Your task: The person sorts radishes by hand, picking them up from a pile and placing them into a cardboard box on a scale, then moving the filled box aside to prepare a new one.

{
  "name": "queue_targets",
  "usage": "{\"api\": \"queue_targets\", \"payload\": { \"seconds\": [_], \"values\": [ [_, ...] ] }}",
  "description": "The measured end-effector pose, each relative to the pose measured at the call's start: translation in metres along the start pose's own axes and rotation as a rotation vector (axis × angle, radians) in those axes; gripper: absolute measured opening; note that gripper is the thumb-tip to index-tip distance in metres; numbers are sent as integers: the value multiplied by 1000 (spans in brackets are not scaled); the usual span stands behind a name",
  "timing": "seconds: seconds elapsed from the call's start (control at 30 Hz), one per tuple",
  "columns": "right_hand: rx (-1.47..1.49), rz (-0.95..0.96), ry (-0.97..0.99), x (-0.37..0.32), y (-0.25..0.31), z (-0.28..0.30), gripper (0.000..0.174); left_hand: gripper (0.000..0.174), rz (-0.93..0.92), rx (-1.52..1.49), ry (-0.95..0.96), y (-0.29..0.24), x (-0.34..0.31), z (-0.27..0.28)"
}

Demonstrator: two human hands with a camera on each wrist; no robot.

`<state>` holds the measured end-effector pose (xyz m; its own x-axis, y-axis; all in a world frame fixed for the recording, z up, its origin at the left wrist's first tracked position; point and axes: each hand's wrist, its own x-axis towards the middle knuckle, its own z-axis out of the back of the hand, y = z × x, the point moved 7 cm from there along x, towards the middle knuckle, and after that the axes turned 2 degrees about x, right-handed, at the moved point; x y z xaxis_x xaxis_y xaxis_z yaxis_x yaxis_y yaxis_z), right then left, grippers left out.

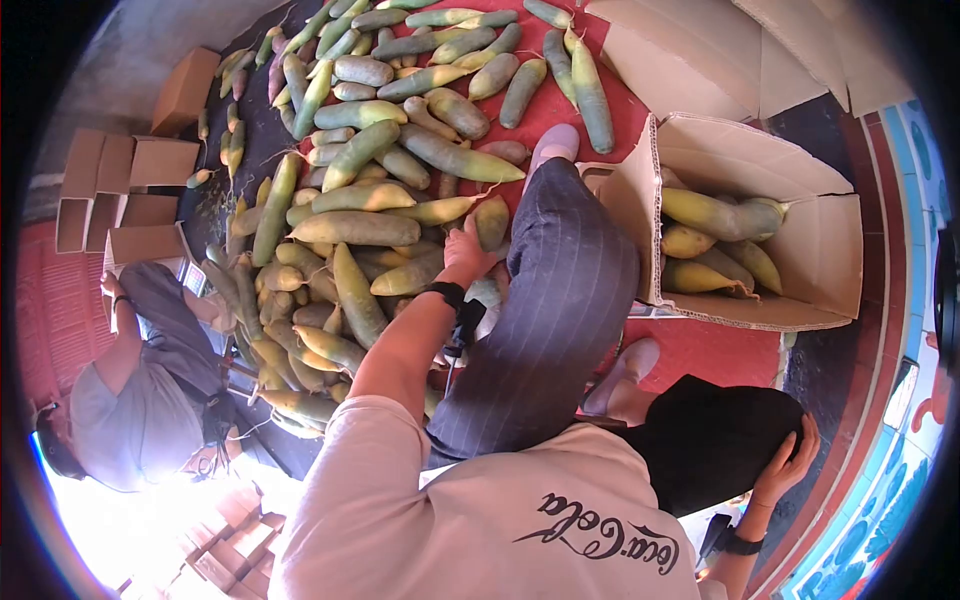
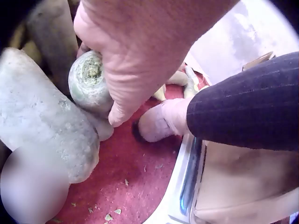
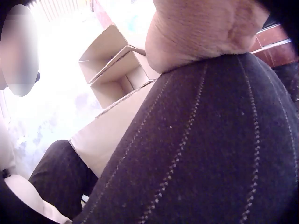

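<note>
A long heap of green radishes (image 1: 360, 225), green and yellowish, is spread on the red and dark ground cloth. My left hand (image 1: 468, 258) reaches down to the heap's near edge beside my knee. In the left wrist view its fingers and thumb grip a green radish (image 2: 86, 88) whose cut top faces the camera; the rest of it is largely covered by the hand. A bigger pale radish (image 2: 42, 112) lies right alongside. Far to the right, my right hand (image 1: 793, 465) rests on my dark-trousered knee (image 1: 725, 440), holding nothing.
An open carton (image 1: 815, 285) with several radishes inside stands beyond my leg. Cardboard flaps (image 1: 700, 45) lie at the top right. Another person (image 1: 150, 390) sits across the heap on the left, near stacked empty boxes (image 1: 120, 185). My slippered foot (image 1: 555, 145) is beside the radishes.
</note>
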<state>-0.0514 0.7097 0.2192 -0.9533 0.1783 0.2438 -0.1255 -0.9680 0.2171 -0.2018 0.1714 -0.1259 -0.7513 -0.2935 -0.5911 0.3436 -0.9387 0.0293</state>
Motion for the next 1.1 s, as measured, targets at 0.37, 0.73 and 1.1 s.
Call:
{"api": "queue_targets", "payload": {
  "seconds": [0.37, 0.73, 1.1],
  "values": [
    [-5, 40, 0, 0, -2, -1, 31, 87, -146, -986, 93, 57, -78, 79],
    [41, 14, -28, -3, -5, 1, 30, 80, 273, -729, -769, 199, -172, 141],
    [50, 15, -75, -8, -6, 3, 28, 67, 364, -273, -449, 239, -135, 70]
  ]
}}
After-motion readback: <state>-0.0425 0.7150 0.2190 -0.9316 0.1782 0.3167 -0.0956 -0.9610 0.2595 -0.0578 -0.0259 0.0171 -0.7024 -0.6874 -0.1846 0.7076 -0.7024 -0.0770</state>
